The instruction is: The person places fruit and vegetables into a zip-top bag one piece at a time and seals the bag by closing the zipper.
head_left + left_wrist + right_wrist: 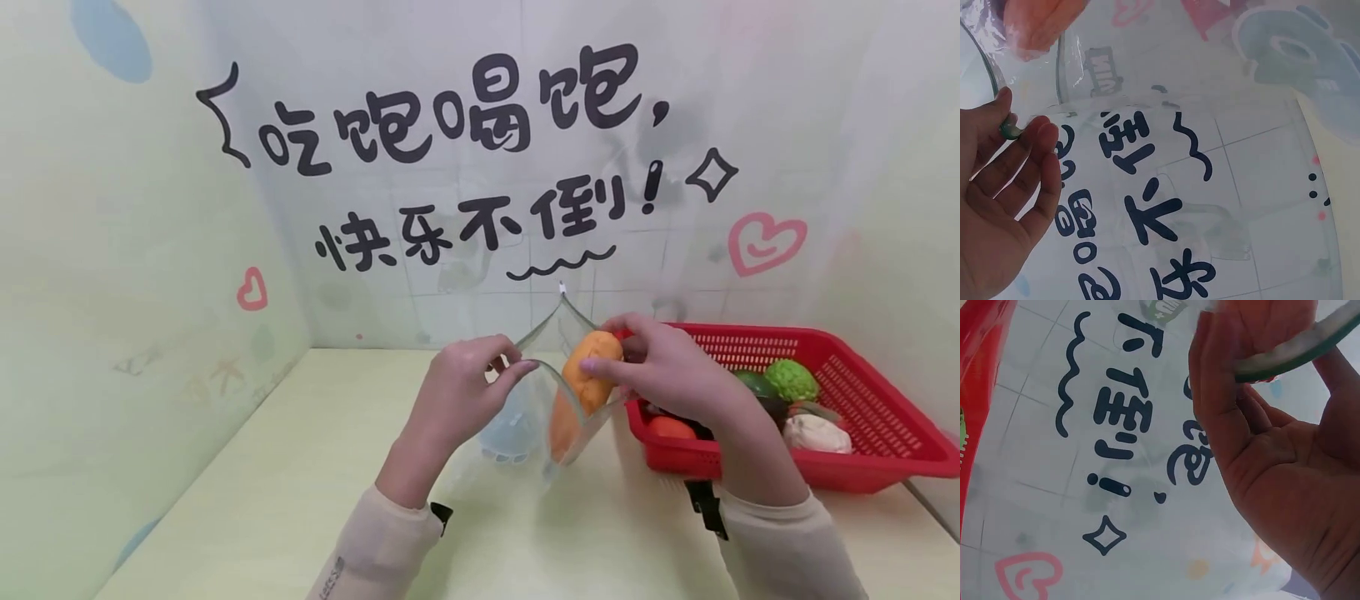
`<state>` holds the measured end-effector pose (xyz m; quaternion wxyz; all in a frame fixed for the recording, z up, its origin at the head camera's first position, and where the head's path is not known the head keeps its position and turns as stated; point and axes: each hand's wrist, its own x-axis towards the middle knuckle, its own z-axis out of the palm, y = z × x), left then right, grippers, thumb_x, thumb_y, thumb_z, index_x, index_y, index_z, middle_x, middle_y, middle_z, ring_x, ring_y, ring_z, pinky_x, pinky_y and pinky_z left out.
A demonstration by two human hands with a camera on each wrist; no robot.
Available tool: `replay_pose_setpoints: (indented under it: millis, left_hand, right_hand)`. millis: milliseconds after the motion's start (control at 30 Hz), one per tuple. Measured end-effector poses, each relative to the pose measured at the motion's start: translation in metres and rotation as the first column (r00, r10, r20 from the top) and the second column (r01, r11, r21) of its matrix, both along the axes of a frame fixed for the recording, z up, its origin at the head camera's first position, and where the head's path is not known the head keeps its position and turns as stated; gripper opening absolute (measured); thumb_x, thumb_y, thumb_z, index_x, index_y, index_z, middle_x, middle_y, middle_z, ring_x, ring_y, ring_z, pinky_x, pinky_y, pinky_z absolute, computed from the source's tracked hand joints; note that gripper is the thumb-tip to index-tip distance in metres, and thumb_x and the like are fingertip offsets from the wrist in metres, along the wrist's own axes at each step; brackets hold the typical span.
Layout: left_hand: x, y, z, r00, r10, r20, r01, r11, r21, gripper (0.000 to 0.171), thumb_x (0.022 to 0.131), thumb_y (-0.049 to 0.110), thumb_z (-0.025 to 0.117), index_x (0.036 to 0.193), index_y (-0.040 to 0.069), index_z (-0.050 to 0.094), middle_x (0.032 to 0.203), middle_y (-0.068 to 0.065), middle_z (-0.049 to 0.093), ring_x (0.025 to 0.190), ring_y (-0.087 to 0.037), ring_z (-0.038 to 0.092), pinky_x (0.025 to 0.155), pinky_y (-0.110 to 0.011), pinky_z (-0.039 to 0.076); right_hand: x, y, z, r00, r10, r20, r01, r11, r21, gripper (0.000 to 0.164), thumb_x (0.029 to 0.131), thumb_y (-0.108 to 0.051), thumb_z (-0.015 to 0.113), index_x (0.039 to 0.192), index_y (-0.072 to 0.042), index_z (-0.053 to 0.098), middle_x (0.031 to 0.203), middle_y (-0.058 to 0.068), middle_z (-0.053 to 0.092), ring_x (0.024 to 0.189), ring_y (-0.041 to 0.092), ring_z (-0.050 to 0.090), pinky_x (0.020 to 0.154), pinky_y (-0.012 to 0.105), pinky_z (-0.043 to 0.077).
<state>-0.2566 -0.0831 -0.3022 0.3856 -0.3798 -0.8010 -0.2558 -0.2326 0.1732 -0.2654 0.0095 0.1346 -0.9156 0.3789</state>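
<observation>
A clear plastic bag with a green-edged mouth (564,390) stands spread open between the hands above the table. My left hand (457,387) pinches the left side of its rim between thumb and fingertips; the left wrist view shows this hand (1013,169) at the green edge too. At the right of the mouth, my right hand (675,375) holds an oblong orange food piece (596,362), thumb across its front. More orange (564,429) shows through the plastic lower down. In the right wrist view the bag's rim (1297,353) crosses the fingers of the right hand (1272,450).
A red plastic basket (888,400) stands on the table at the right, beside the right forearm. It holds a bumpy green piece (792,380), a whitish piece (817,434) and a red-orange one (671,427). A printed wall (420,308) rises behind the table (300,483).
</observation>
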Motion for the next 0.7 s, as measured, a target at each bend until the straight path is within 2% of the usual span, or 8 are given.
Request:
replay_pose_setpoints:
  millis: [133,233,300,367,467,567,633,700]
  left_hand:
    - [0.001,-0.001,0.003,1.000,0.012,-0.011,-0.012,0.999,0.037,0.014,0.085,0.025,0.074,0.080,0.014,0.066,0.072,0.010,0.063,0.064,-0.004,0.054,0.057,-0.023,0.050]
    - [0.002,-0.002,0.007,1.000,0.002,0.024,-0.004,0.996,0.085,0.012,0.086,0.024,0.073,0.082,0.014,0.067,0.075,0.009,0.064,0.066,-0.004,0.057,0.060,-0.025,0.054]
    - [0.003,-0.002,0.010,0.997,-0.035,0.075,0.024,0.990,0.140,0.011,0.087,0.023,0.072,0.084,0.013,0.067,0.077,0.009,0.065,0.068,-0.003,0.060,0.062,-0.025,0.056]
    - [0.004,-0.003,0.013,0.989,-0.078,0.123,0.050,0.975,0.217,0.009,0.087,0.021,0.072,0.086,0.012,0.068,0.080,0.008,0.066,0.069,-0.004,0.062,0.064,-0.024,0.056]
    - [0.003,-0.004,0.021,0.978,-0.131,0.160,0.067,0.934,0.352,0.008,0.087,0.018,0.072,0.088,0.011,0.068,0.082,0.006,0.067,0.071,-0.006,0.063,0.065,-0.025,0.057]
    - [0.001,-0.001,0.025,0.980,-0.137,0.144,0.063,0.900,0.432,0.008,0.088,0.018,0.071,0.089,0.011,0.067,0.083,0.005,0.068,0.072,-0.007,0.063,0.066,-0.027,0.057]
    - [-0.001,0.004,0.026,0.984,-0.131,0.119,0.067,0.898,0.434,0.010,0.089,0.018,0.070,0.092,0.010,0.068,0.086,0.005,0.068,0.073,-0.007,0.062,0.066,-0.027,0.056]
    - [-0.003,0.009,0.028,0.988,-0.131,0.086,0.084,0.907,0.414,0.012,0.089,0.018,0.070,0.095,0.007,0.069,0.088,0.004,0.069,0.073,-0.007,0.061,0.065,-0.026,0.056]
  right_hand:
    - [0.001,0.004,0.004,0.999,-0.042,-0.009,0.042,0.996,0.076,0.082,0.080,-0.067,0.062,0.137,-0.011,0.044,0.121,0.015,0.061,0.102,0.030,0.060,0.076,0.041,0.058]
    - [0.002,0.010,0.007,0.996,-0.081,-0.028,0.082,0.995,0.052,0.084,0.082,-0.071,0.055,0.140,-0.011,0.043,0.131,0.016,0.055,0.115,0.034,0.052,0.085,0.049,0.054]
    - [0.003,0.012,0.008,0.994,-0.100,-0.054,0.101,0.995,0.009,0.079,0.082,-0.072,0.052,0.137,-0.015,0.046,0.131,0.013,0.054,0.118,0.034,0.049,0.088,0.052,0.052]
    - [0.003,0.012,0.008,0.990,-0.102,-0.099,0.097,0.994,-0.056,0.070,0.086,-0.069,0.051,0.132,-0.017,0.049,0.136,0.011,0.050,0.122,0.034,0.047,0.090,0.053,0.051]
    - [0.001,0.012,0.006,0.975,-0.082,-0.208,0.053,0.988,-0.143,0.052,0.092,-0.056,0.053,0.126,-0.018,0.051,0.144,0.006,0.044,0.130,0.030,0.040,0.091,0.051,0.050]
    - [-0.002,0.013,0.002,0.938,-0.003,-0.346,-0.072,0.976,-0.203,0.036,0.096,-0.036,0.058,0.124,-0.014,0.053,0.151,0.001,0.036,0.136,0.022,0.032,0.094,0.046,0.047]
    - [-0.004,0.014,0.000,0.902,0.043,-0.429,-0.134,0.974,-0.184,0.031,0.096,-0.028,0.060,0.123,-0.013,0.054,0.152,-0.002,0.033,0.137,0.019,0.032,0.094,0.044,0.046]
    - [-0.007,0.017,-0.001,0.862,0.076,-0.501,-0.168,0.976,-0.141,0.029,0.094,-0.022,0.063,0.121,-0.012,0.056,0.154,-0.004,0.030,0.137,0.020,0.033,0.095,0.045,0.046]
